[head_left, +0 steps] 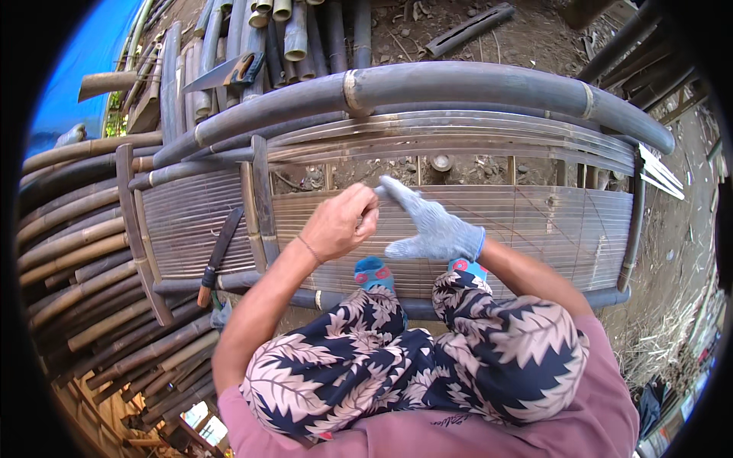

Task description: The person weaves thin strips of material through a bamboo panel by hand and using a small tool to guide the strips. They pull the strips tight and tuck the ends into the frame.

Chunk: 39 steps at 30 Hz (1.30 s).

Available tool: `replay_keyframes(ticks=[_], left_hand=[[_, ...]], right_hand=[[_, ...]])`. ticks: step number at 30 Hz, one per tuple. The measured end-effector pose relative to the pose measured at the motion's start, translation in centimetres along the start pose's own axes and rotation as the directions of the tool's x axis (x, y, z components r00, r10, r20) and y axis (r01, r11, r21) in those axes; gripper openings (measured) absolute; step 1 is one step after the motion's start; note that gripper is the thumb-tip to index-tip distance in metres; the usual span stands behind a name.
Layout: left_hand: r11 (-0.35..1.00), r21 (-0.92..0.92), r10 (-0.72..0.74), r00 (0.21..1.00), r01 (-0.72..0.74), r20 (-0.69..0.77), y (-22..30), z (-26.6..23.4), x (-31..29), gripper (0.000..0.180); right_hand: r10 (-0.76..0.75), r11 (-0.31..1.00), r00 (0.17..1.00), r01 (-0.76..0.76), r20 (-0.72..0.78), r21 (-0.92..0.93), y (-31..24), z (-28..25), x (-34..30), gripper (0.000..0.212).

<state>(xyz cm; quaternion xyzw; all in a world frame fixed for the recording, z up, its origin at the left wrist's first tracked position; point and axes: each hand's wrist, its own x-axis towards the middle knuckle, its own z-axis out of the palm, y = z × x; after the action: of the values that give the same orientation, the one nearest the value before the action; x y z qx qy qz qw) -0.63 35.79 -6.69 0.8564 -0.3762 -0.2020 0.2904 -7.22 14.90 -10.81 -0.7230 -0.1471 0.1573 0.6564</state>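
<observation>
A light grey-blue knit glove (pixel 427 221) covers my right hand (pixel 439 229), whose fingers stretch toward the left with the thumb spread away from them. My bare left hand (pixel 343 221) is closed beside it, its finger and thumb side against the tip of one glove finger. Both hands are above a long bamboo bench (pixel 458 229) with a seat of thin slats. My feet, in blue patterned socks (pixel 374 273), rest at the bench's near side. To the left, a machete-like knife (pixel 221 248) with a dark blade and brown handle lies across the slats.
A thick curved bamboo pole (pixel 473 84) runs along the far side of the bench. Beyond it, a handsaw (pixel 225 75) lies on stacked bamboo poles (pixel 305 38). More curved bamboo (pixel 84 244) is piled at the left. Pale split strips (pixel 660 172) stick out at the right end.
</observation>
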Motion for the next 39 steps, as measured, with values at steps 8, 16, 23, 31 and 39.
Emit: replay_keyframes(ticks=[8,16,23,31,39], left_hand=[[0.852,0.438,-0.093,0.907,0.286,-0.412,3.0,-20.6,-2.1,0.006],[0.549,0.536,-0.331,0.756,0.641,-0.564,-5.8,-27.2,-14.6,0.011],[0.467,0.394,-0.568,0.61,0.792,-0.553,-14.8,-30.4,-24.5,0.016],[0.727,0.079,-0.495,0.601,0.682,-0.628,-25.0,-25.4,-27.1,0.026],[0.406,-0.814,-0.88,0.419,0.415,-0.225,-20.8,-24.6,-21.6,0.014]], right_hand=[[-0.091,0.995,0.967,0.096,-0.238,0.013,-6.9,-14.7,-0.1,0.024],[0.301,0.944,0.865,-0.329,-0.401,-0.001,-5.5,-23.4,-7.5,0.025],[0.515,0.796,0.69,-0.605,-0.509,-0.014,-7.4,-21.4,-9.8,0.025],[0.336,0.346,0.904,-0.381,-0.265,-0.858,3.7,-11.0,-7.6,0.042],[0.346,0.513,0.886,-0.454,-0.308,-0.729,10.1,-8.5,-4.8,0.029]])
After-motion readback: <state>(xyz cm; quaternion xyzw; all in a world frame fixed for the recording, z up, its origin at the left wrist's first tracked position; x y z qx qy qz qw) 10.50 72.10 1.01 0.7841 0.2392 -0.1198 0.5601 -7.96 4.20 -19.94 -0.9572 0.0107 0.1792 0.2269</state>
